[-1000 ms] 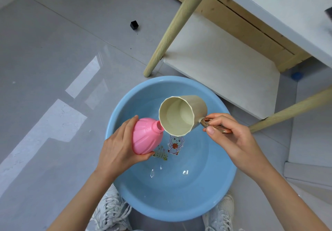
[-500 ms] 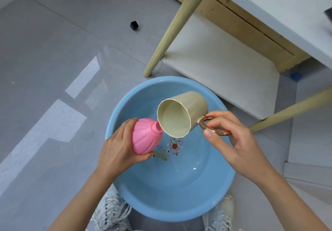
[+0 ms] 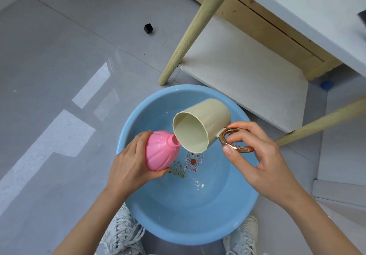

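While left hand (image 3: 128,165) grips pink bottle (image 3: 161,151), right hand (image 3: 255,155) pinches tilted cup (image 3: 200,125) handle over basin (image 3: 138,211).

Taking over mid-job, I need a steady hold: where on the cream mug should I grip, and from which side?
Take the copper ring handle, coming from the right. The cream mug lies tilted with its mouth leftward toward the pink bottle, so the handle juts clear near its base, where the right hand pinches it.
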The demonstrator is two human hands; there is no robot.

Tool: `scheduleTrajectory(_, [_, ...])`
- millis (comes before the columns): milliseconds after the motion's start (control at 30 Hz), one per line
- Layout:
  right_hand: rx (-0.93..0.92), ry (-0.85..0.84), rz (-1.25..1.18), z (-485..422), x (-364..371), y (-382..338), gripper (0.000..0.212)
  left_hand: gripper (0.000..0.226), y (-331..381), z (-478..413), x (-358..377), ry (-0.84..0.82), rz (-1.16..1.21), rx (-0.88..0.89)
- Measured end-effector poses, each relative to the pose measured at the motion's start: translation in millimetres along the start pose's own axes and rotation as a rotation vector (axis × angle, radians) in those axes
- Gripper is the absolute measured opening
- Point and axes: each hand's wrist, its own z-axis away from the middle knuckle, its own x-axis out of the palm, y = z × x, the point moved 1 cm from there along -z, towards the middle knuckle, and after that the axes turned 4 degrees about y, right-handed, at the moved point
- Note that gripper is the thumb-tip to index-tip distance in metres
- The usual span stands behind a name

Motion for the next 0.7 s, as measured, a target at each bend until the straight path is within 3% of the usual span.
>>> scheduleTrajectory(467, [-0.039, 0.008, 0.062, 1.0, -0.1, -6.1, 0.008, 0.102, -0.8, 0.6, -0.2, 0.0, 0.007, 0.008])
scheduleTrajectory(700, [-0.061, 0.008, 0.087, 0.9, -0.4, -7.0, 0.017, 0.101, -0.5, -0.1, 0.3, -0.002, 0.0, 0.006])
